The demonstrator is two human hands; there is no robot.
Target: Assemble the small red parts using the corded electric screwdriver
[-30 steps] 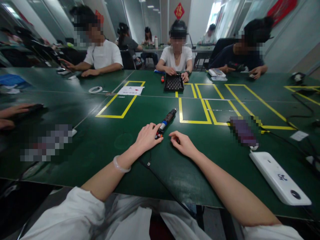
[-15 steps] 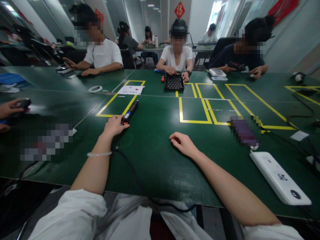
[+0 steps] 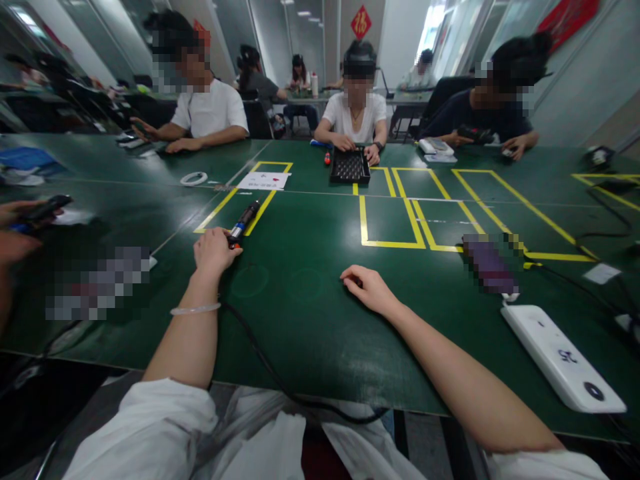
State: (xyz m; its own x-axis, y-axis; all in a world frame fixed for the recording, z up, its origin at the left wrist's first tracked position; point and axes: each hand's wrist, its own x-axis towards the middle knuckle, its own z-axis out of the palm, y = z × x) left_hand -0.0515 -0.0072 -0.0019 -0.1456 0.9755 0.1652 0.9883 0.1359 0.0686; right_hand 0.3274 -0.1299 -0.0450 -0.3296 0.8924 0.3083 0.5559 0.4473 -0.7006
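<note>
My left hand point(image 3: 213, 252) is wrapped round the near end of a dark cylindrical tool point(image 3: 244, 222) with silver and blue bands and orange at its near end. The tool slants away over the yellow tape; its exact kind is unclear. A pale bracelet point(image 3: 195, 310) circles my left wrist. From beside that wrist, a black cable point(image 3: 255, 340) runs down to the table's near edge. My right hand point(image 3: 369, 288) rests on the green table point(image 3: 310, 333) with its fingers curled in, and no object shows in it.
A white power bank point(image 3: 563, 357) and a blurred-out phone point(image 3: 487, 263) lie to the right. Another blurred-out device point(image 3: 103, 283) is at left. Yellow tape outlines point(image 3: 393, 245) mark the table. Opposite, a co-worker's hands are at a black tray point(image 3: 350, 167); others sit on both sides.
My left hand has moved slightly left, and the tool with it, its far end shifting left. My right hand stays put. At far left, another person's hand and dark device have shifted.
</note>
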